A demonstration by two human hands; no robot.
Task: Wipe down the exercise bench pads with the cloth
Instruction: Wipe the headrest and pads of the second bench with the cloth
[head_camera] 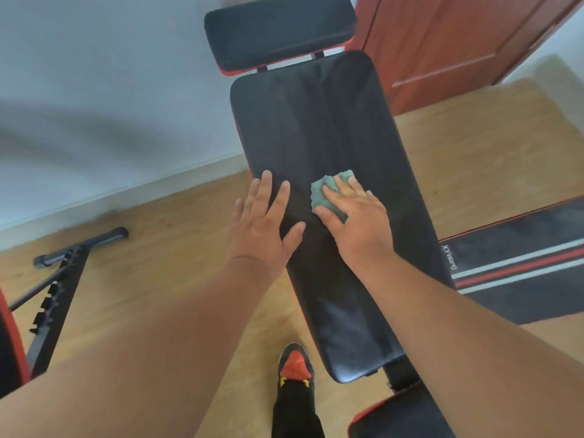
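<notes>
The long black back pad (pixel 316 121) of the exercise bench runs from the lower middle toward the wall. Beyond its far end sits a shorter black headrest pad (pixel 279 30), and part of the seat pad (pixel 401 418) shows at the bottom. A bunched green cloth (pixel 325 192) lies on the middle of the back pad. My right hand (pixel 357 222) lies over the cloth and presses it onto the pad with spread fingers. My left hand (pixel 265 222) rests flat on the pad's left edge with straight fingers and holds nothing.
A black metal frame with a notched bar (pixel 53 298) lies on the wooden floor at the left. A black mat with red and white stripes (pixel 521 263) lies to the right of the bench. A red-brown door (pixel 458 42) stands at the back right. My shoe (pixel 295 368) stands beside the bench.
</notes>
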